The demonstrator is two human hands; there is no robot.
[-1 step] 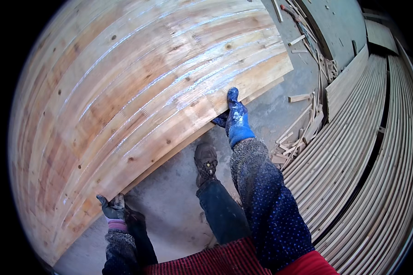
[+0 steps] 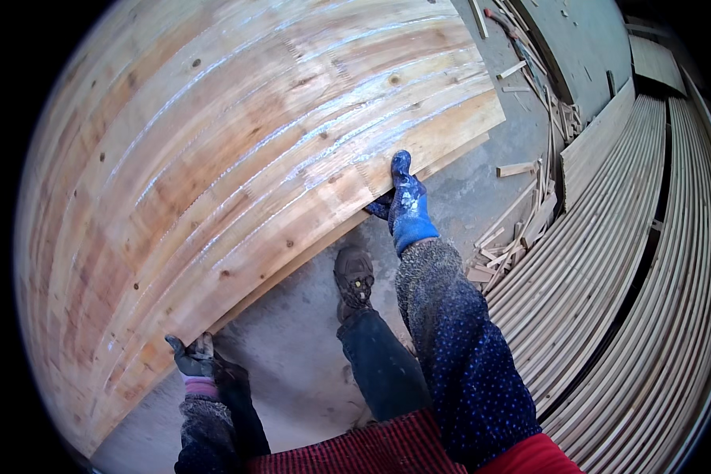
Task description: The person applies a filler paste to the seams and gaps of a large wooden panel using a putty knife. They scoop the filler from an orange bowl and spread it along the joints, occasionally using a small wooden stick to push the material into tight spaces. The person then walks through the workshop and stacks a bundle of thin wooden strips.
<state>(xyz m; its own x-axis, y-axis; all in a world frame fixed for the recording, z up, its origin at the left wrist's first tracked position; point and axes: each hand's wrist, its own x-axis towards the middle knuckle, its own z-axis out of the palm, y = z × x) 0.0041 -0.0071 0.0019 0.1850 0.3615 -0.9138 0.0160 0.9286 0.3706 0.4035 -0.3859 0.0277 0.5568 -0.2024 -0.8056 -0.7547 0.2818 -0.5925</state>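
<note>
While a big glued-up wooden panel (image 2: 237, 197) fills the left and centre of the head view, tilted with its lower long edge just above the concrete floor (image 2: 292, 355), both gloved hands at that edge. Right hand (image 2: 407, 207), in a blue glove spotted with white, clamped on the edge near the panel's right corner, fingers laid up over the shiny, streaked face, thumb tucked beneath. Left hand (image 2: 191, 357), in a dark glove, closed on the same edge far down at the lower left, fingertips curled over the wood. Well apart, those two grips. Between them a brown shoe (image 2: 354, 278) planted on the floor just under the panel's edge, dark trouser leg running back to the bottom of the frame. Off to the right, a wide stack of long wooden slats (image 2: 632, 300) in curving rows. Between stack and panel, a loose heap of offcuts (image 2: 521, 221) on the floor.
</note>
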